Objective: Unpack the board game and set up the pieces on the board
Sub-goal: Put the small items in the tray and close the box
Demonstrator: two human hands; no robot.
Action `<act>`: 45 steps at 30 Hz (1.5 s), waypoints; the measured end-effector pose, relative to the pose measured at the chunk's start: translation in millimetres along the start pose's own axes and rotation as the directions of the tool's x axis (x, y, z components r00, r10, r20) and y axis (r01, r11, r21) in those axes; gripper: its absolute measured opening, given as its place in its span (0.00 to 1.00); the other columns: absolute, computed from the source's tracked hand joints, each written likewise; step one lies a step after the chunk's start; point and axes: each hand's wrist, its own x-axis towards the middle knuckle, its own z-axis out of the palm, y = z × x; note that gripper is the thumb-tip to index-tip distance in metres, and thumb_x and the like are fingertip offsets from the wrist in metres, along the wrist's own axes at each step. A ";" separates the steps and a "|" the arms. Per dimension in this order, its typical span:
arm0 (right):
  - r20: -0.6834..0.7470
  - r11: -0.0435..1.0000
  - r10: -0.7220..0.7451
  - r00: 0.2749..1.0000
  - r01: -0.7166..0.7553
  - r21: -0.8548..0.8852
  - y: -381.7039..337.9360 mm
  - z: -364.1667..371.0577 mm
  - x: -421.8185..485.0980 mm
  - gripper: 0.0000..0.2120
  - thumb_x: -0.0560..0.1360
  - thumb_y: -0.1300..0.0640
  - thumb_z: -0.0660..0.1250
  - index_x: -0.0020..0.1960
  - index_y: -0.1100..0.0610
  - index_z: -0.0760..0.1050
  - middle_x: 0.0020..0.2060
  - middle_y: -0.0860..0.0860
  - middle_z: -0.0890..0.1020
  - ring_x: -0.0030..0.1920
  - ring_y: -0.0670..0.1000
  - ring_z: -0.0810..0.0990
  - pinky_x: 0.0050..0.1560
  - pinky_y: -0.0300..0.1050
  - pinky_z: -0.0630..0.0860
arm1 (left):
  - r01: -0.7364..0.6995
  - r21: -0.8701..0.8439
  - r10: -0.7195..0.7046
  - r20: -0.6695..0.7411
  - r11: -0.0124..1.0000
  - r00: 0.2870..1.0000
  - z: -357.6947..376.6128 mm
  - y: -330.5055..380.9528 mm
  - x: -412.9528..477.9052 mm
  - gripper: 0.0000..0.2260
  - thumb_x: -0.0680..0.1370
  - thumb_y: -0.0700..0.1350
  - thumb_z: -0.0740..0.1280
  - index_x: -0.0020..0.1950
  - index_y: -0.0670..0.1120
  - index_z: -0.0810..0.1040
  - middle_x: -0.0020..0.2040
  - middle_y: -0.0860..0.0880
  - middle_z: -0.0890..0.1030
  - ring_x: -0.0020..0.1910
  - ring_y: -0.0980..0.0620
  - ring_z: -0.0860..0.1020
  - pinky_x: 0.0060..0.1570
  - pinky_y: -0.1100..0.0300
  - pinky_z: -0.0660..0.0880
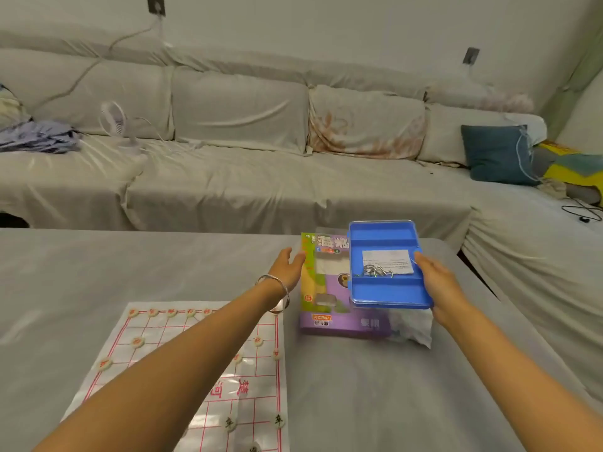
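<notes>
Two bare hands are hovering over a grey-covered tabletop point(359, 402). Your right hand point(435, 282) is holding a blue plastic tray point(388, 290) by its right edge, its grip curling round the rim. The tray is overlapping the right part of a purple game box point(326, 288). Your left hand point(288, 267) is staying open at the box's left edge, fingers straight, its grip holding nothing. The box is sitting on the tabletop's far side, a white plastic bag point(412, 324) touching its right end. Nearer you, on the left, the paper board point(261, 380) is lying flat, with round pale pieces point(138, 341) sitting on its red grid lines.
</notes>
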 end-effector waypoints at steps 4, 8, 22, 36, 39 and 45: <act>-0.030 0.999 -0.035 0.999 0.034 -0.038 2.9 -1.6 45.4 0.14 0.79 0.50 0.60 0.60 0.57 0.72 0.51 0.55 0.80 0.40 0.51 0.78 0.35 0.44 0.73 | -0.089 0.095 0.087 0.030 0.992 0.996 29.5 -5.7 31.8 0.22 0.82 0.50 0.54 0.74 0.45 0.59 0.72 0.45 0.65 0.70 0.44 0.64 0.67 0.55 0.61; -0.028 0.993 -0.046 0.999 0.043 -0.110 14.0 19.5 73.8 0.15 0.78 0.52 0.62 0.59 0.60 0.75 0.51 0.57 0.80 0.43 0.55 0.79 0.37 0.45 0.75 | -0.142 0.243 0.131 0.062 0.960 0.989 50.5 -38.7 61.8 0.30 0.76 0.64 0.51 0.75 0.51 0.57 0.70 0.46 0.68 0.70 0.43 0.65 0.68 0.46 0.63; -0.030 0.801 -0.266 0.963 0.204 -0.563 62.0 56.7 85.7 0.16 0.80 0.51 0.57 0.62 0.58 0.74 0.60 0.56 0.75 0.57 0.56 0.73 0.53 0.46 0.69 | -0.128 0.383 0.126 0.031 0.915 0.992 72.8 -63.5 65.8 0.31 0.78 0.58 0.57 0.76 0.52 0.49 0.69 0.46 0.65 0.66 0.45 0.65 0.67 0.50 0.64; 0.192 0.416 -0.151 0.970 0.239 -0.877 83.1 51.4 90.3 0.24 0.82 0.48 0.45 0.76 0.51 0.49 0.76 0.52 0.50 0.73 0.57 0.59 0.68 0.53 0.62 | -0.056 0.374 0.061 -0.003 0.926 0.998 82.4 -69.1 73.5 0.34 0.76 0.58 0.62 0.75 0.50 0.50 0.73 0.45 0.61 0.70 0.44 0.63 0.67 0.45 0.65; 0.212 0.399 -0.147 0.966 0.254 -0.881 82.4 54.7 93.6 0.24 0.82 0.49 0.46 0.76 0.53 0.50 0.75 0.55 0.54 0.70 0.58 0.63 0.66 0.53 0.65 | -0.050 0.347 0.053 0.003 0.936 0.999 82.3 -68.6 73.5 0.33 0.77 0.57 0.61 0.76 0.48 0.50 0.74 0.45 0.59 0.72 0.44 0.60 0.70 0.45 0.61; 0.140 0.814 -0.254 0.957 0.290 -0.503 67.0 52.2 85.0 0.27 0.77 0.53 0.65 0.73 0.55 0.60 0.70 0.52 0.65 0.64 0.53 0.72 0.60 0.48 0.72 | -0.172 -0.119 0.176 0.025 0.978 0.984 66.1 -47.3 49.9 0.30 0.78 0.47 0.62 0.76 0.50 0.51 0.70 0.55 0.62 0.66 0.53 0.66 0.60 0.59 0.73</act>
